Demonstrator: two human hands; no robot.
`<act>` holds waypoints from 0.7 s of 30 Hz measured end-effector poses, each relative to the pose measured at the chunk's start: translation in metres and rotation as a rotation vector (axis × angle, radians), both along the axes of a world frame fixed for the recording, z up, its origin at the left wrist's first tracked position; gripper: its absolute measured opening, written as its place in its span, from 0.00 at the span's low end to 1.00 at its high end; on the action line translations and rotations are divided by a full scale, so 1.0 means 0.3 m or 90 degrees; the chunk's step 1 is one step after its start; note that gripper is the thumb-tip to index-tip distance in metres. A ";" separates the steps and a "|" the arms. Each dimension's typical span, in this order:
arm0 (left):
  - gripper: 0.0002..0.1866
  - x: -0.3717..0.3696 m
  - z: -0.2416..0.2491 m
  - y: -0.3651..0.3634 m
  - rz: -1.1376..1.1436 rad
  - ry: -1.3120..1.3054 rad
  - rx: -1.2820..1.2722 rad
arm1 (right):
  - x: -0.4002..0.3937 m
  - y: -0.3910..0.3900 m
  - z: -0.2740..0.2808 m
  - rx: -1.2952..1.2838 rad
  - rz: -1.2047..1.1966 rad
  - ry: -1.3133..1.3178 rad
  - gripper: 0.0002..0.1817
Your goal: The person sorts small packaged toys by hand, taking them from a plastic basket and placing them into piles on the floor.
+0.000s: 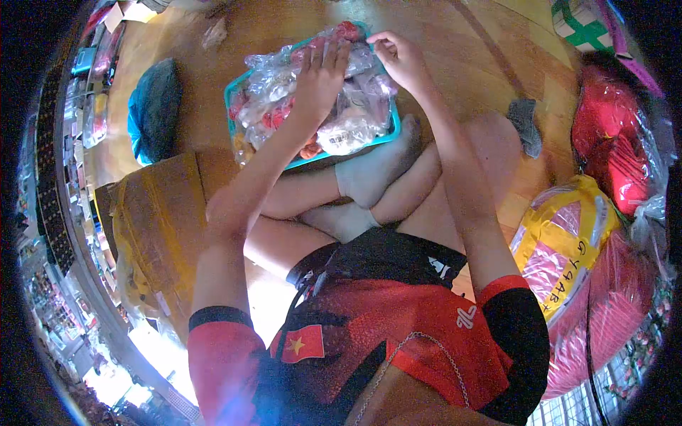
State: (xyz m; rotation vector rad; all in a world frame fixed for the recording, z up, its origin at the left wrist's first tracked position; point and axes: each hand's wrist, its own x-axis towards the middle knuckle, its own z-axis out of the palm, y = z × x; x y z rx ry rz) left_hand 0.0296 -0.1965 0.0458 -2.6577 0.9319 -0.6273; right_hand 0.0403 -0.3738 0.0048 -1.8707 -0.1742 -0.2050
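A turquoise plastic basket [395, 122] stands on the floor before my crossed legs. It is heaped with clear plastic packets [355, 106], some showing red, white and orange contents that I cannot name. My left hand [322, 77] lies flat on top of the heap, its fingers stretched out towards the far side. By the far right corner of the basket is my right hand [399, 60], with bent fingers drawn together. Whatever those fingers may hold is too small to make out.
A cardboard box [160, 227] with yellow tape sits at my left, a blue-and-dark bag [155, 110] beyond it. To my right are a grey sock-like cloth [524, 126], red plastic-wrapped bundles [611, 135] and a yellow-taped pink bundle [565, 241]. Crowded shelves [78, 135] line the left edge.
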 end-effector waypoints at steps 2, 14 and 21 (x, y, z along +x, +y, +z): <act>0.21 0.021 0.032 -0.003 -0.045 -0.011 0.002 | 0.005 0.000 0.006 -0.054 0.023 0.042 0.10; 0.27 0.003 0.012 -0.046 -0.013 0.146 0.003 | -0.048 0.026 0.036 -0.168 -0.002 -0.075 0.17; 0.24 0.010 0.021 -0.076 -0.001 0.103 0.094 | -0.040 0.032 -0.016 -0.161 -0.030 -0.131 0.18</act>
